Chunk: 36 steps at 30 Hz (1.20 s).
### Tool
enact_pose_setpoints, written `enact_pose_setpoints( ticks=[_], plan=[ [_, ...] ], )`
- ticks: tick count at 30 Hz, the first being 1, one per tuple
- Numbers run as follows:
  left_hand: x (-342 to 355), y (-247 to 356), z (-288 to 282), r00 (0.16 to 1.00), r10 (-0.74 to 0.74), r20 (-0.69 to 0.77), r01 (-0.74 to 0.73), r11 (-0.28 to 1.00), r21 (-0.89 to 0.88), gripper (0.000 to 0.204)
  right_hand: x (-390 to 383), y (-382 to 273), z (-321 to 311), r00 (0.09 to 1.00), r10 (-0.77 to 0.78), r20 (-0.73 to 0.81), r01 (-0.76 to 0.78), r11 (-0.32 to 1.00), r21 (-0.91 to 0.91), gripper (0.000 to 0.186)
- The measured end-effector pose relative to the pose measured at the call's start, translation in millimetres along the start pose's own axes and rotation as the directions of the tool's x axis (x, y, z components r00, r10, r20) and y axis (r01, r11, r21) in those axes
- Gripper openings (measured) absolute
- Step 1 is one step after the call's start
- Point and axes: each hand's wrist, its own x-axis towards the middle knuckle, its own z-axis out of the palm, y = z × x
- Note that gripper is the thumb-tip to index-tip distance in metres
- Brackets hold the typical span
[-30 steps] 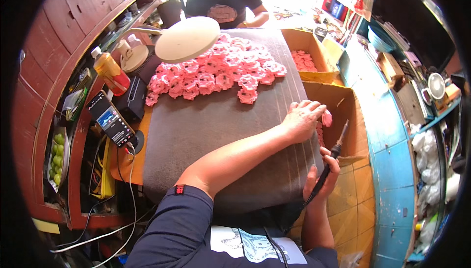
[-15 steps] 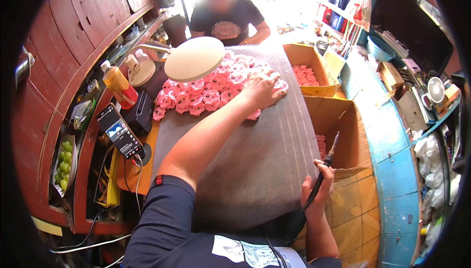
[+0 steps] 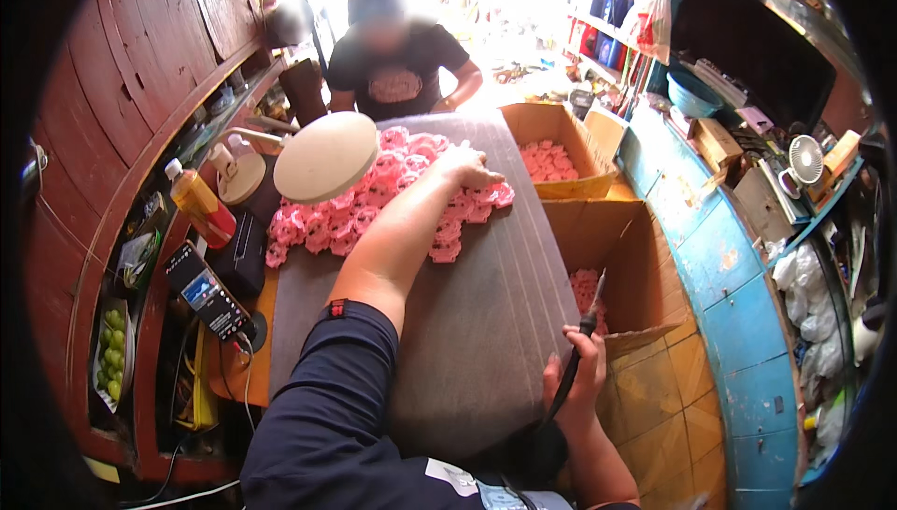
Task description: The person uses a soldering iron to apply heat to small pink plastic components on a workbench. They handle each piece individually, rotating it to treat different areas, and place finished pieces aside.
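Pink flower-shaped pieces (image 3: 327, 227) with small dark specks lie in a loose heap across the far left of the dark tabletop (image 3: 467, 342). My left hand (image 3: 464, 168) reaches over the heap's far right part. Its fingers look stretched out, palm down over the flowers; their undersides are hidden. At the table's right edge, my right hand (image 3: 581, 375) is closed around the dark handle of a soldering iron (image 3: 587, 325). The iron's thin metal tip points up and away from me, clear of the flowers.
A round pale lamp head (image 3: 327, 157) hangs over the heap's left part. Two cardboard boxes (image 3: 645, 258) with pink flowers inside stand right of the table. A phone (image 3: 206, 293) and a drink bottle (image 3: 199, 206) are at left. Another person (image 3: 397, 71) sits across the table.
The whole view has shifted, with the table and heap now lower and further left. My left hand remains over the heap's right part. My right hand still holds the soldering iron.
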Motion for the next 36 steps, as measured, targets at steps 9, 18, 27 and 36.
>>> enact_pose_setpoints(
  ticks=[9, 18, 27, 36],
  plan=[
    [-78, 21, 30, 0.999, 0.027, -0.047, -0.029, 0.998, -0.051, 0.069, -1, 0, 0, 0.999, 0.035, 0.014, -0.035, 0.999, -0.025, 0.048],
    [-211, 28, 46, 0.935, 0.336, -0.113, -0.346, 0.934, -0.085, 0.062, -3, -5, 2, 0.990, 0.108, 0.090, -0.108, 0.994, 0.003, 0.050],
    [-263, 62, 71, 0.785, 0.569, -0.243, -0.608, 0.782, -0.133, 0.068, -2, -12, 2, 0.978, 0.163, 0.133, -0.154, 0.985, -0.073, 0.050],
    [-229, 32, 52, 0.751, 0.505, -0.427, -0.588, 0.804, -0.083, 0.037, -11, -3, 2, 0.984, 0.162, 0.068, -0.154, 0.982, -0.111, 0.045]
  ],
)
